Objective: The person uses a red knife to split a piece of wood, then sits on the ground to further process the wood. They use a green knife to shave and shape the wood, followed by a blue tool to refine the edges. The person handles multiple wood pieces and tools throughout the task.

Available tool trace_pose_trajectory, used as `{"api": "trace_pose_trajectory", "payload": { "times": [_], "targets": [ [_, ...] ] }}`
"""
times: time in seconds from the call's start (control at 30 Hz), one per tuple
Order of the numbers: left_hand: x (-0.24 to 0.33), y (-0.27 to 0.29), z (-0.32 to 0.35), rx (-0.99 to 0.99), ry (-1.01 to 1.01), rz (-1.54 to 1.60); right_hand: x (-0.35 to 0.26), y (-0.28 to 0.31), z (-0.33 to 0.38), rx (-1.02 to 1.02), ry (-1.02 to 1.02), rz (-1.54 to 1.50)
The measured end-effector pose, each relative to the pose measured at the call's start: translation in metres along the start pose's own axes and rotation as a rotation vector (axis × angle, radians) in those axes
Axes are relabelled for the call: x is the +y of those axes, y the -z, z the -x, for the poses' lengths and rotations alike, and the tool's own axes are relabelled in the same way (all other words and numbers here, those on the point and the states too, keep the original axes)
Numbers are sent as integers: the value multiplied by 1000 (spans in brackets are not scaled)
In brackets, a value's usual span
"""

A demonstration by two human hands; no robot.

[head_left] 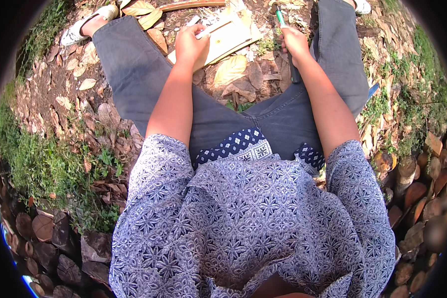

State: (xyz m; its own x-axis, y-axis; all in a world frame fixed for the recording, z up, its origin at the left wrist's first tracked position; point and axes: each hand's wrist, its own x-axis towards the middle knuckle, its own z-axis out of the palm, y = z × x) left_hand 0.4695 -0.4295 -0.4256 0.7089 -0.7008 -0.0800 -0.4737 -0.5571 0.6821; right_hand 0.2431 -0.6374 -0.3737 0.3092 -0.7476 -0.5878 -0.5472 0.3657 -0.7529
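My left hand (191, 45) is closed round a thin pale strip of wood (202, 35), its end poking out past the fingers. Under that hand lies a light wooden board (236, 39), flat on the leafy ground between my legs. Further right, my right hand (294, 41) grips a hammer (280, 18) with a green shaft and a long black handle end. The hammer's dark head points away from me at the top of the view, too small to show its shape well. It is held apart from the board.
My outstretched legs (134, 64) flank the board. A curved piece of wood (191, 5) lies beyond it, with pale shavings nearby. Dry leaves (231, 69) cover the soil, with green plants (49, 169) to the left. Stacked cut logs (42, 227) stand behind on both sides.
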Motion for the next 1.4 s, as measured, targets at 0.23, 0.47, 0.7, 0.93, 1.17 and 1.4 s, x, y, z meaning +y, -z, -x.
{"api": "trace_pose_trajectory", "payload": {
  "times": [0.23, 0.47, 0.7, 0.93, 1.17, 1.4],
  "targets": [
    [6, 0, 3, -38, 102, -32, 0, -7, 7, -42, -3, -19],
    [23, 2, 9, 85, -51, -184, 12, -9, 0, -96, 13, 66],
    [28, 4, 9, -6, -181, -332, 34, -13, -8, 59, 165, 488],
    [49, 20, 6, -136, -65, 386, 41, -13, -14, 18, 90, 636],
    [116, 69, 84, -353, 433, 1179, -54, 24, 77, 10, 491, -41],
    [140, 80, 141, -486, 250, 682, 5, 181, 152, 437, 564, -319]
  ]
}}
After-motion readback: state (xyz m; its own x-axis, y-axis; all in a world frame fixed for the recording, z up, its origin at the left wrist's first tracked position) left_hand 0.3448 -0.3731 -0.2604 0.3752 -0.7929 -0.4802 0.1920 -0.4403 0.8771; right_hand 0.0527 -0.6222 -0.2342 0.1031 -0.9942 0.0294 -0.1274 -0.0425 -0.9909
